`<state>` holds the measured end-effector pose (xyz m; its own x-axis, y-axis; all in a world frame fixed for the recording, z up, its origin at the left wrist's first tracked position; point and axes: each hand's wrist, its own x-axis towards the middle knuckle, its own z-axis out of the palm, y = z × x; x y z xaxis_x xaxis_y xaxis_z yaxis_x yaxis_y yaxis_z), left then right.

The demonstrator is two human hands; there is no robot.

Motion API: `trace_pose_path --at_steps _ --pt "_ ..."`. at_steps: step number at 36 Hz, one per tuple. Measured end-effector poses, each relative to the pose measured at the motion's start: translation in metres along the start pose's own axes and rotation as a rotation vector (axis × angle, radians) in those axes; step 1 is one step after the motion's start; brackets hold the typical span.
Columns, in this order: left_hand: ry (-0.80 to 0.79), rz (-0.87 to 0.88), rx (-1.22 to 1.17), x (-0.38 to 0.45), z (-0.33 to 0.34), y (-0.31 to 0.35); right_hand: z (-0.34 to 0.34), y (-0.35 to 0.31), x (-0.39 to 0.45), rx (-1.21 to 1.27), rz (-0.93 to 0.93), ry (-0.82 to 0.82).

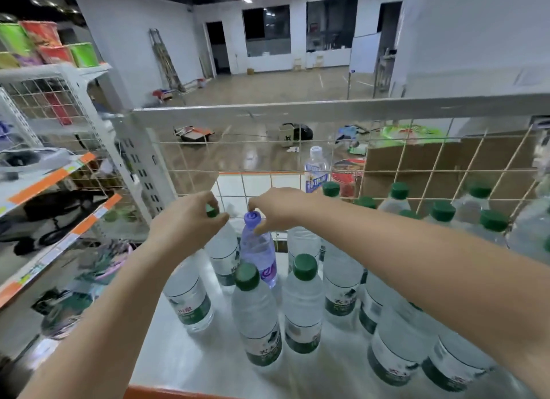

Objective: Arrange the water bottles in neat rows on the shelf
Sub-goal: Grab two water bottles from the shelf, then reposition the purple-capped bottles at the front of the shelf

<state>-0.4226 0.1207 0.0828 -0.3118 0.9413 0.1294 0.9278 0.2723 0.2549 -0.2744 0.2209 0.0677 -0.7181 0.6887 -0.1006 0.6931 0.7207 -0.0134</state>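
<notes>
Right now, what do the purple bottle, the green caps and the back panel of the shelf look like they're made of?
Purple bottle: looks like thin, clear tinted plastic; light passes through it and it shines.
Green caps: opaque moulded plastic, fairly matte, seemingly ribbed at the sides.
Back panel: thin wire grid, probably pale-coated metal, under a flat grey rail that looks like painted steel.

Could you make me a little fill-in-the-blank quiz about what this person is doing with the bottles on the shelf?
1. The left hand pinches a bottle cap coloured ____.
2. The right hand holds the neck of the one bottle tinted ____.
3. Behind the bottles, the back of the shelf is a wire ____.

Missing words: green; purple; grid
</notes>
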Motion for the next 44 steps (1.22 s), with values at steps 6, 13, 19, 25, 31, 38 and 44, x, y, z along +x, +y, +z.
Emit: trace_pose_path --at_steps 6,13,19,25,31,38,44 --pt "0.052 -0.034 0.109 0.017 0.006 -0.008 0.01 0.001 0.007 -0.001 0.0 -0.003" --pt "0.052 -0.036 0.087 0.015 0.012 -0.006 0.013 -0.01 0.006 -0.09 -0.039 0.044" --pt "-0.001 0.014 0.034 0.01 0.005 0.002 0.008 -0.007 -0.008 -0.068 -0.029 0.078" --pt "-0.034 0.066 -0.06 0.005 -0.003 0.021 -0.027 0.004 -0.05 0.163 -0.023 0.278" --pt "-0.012 0.139 -0.195 -0.006 -0.015 0.046 -0.077 0.015 -0.096 0.303 0.01 0.454" --pt "-0.249 0.422 -0.597 -0.037 -0.036 0.094 -0.114 0.029 -0.165 0.495 0.07 0.735" --pt "-0.283 0.656 -0.67 -0.06 -0.03 0.161 -0.128 0.06 -0.237 0.483 0.185 0.963"
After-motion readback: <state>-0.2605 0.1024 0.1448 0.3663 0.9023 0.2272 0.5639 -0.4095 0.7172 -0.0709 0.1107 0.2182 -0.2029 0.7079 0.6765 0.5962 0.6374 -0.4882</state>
